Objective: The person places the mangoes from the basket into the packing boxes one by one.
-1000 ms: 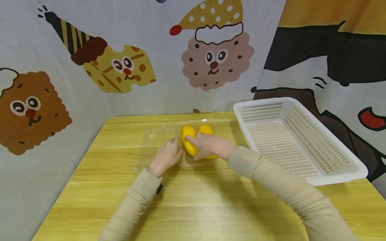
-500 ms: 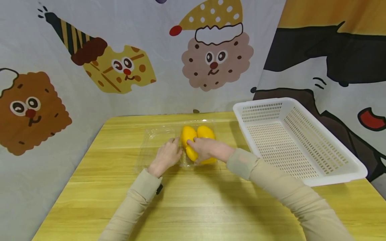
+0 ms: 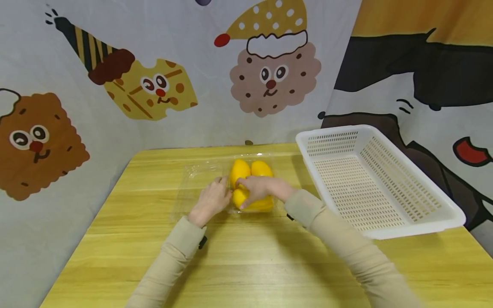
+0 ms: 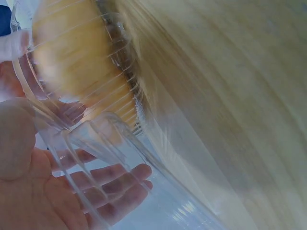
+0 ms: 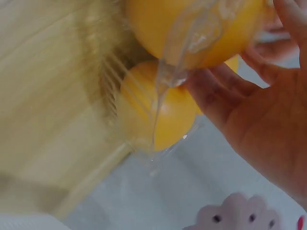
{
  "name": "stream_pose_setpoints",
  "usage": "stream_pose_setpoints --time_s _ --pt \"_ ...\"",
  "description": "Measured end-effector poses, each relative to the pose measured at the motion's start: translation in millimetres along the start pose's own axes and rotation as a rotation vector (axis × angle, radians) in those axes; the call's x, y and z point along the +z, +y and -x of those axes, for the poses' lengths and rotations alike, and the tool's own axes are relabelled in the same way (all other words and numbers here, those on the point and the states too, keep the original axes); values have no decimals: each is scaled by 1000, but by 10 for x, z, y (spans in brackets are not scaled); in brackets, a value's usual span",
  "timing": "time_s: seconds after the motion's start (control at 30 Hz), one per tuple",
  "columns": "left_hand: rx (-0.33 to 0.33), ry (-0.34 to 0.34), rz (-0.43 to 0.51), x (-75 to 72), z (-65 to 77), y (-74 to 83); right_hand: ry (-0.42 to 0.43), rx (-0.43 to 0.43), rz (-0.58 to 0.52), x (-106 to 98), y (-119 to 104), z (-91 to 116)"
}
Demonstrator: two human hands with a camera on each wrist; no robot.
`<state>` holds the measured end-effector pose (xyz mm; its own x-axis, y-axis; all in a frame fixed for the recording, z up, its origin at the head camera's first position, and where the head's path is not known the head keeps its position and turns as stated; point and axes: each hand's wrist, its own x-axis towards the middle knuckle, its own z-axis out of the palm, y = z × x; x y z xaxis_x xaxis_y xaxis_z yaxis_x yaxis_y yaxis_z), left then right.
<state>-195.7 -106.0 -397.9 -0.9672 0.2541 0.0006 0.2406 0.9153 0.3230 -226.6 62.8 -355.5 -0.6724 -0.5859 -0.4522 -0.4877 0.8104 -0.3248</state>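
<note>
A clear plastic clamshell box lies unfolded on the table, its lid (image 3: 192,184) on the left. Several yellow mangoes fill its right half, with two side by side at the back (image 3: 240,169). My right hand (image 3: 259,188) curls over a front mango (image 3: 239,197), thumb toward me; in the right wrist view the fingers bend round a mango (image 5: 187,33), and another mango (image 5: 160,115) sits beyond. At the fold between the halves, my left hand (image 3: 213,196) holds the plastic edge; the left wrist view shows its fingers (image 4: 120,191) through the plastic, near a mango (image 4: 76,52).
A white slotted basket (image 3: 369,192) stands to the right of the box on the wooden table (image 3: 246,261). A cloth with cartoon prints (image 3: 215,85) hangs right behind the table's back edge. Both sleeves are beige.
My right hand has shifted slightly left and toward me, and the front mango under it has turned more crosswise and come nearer the box's front wall. The left hand stays in place.
</note>
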Motion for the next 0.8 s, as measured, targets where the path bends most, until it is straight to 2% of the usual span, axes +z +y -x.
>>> stream_pose_setpoints --time_s 0.07,0.13,0.23,0.37,0.47,0.6,0.8 --pt "-1 -1 -2 0 1 -3 25 -34 -62 -31 61 -13" --pt "-4 -3 0 -1 3 -5 99 -53 -118 -59 126 -35" --pt "1 -3 4 2 4 -5 300 -46 -201 -76 228 -73" --pt "-3 -5 15 5 2 -5 569 69 -313 -41 348 -104" --pt "-9 -8 18 6 2 -6 696 197 -420 15 423 -113" --pt "-11 -12 30 11 1 -13 755 292 -503 110 518 -119" --pt "-47 -40 134 -41 -5 -76 728 296 -558 233 615 -120"
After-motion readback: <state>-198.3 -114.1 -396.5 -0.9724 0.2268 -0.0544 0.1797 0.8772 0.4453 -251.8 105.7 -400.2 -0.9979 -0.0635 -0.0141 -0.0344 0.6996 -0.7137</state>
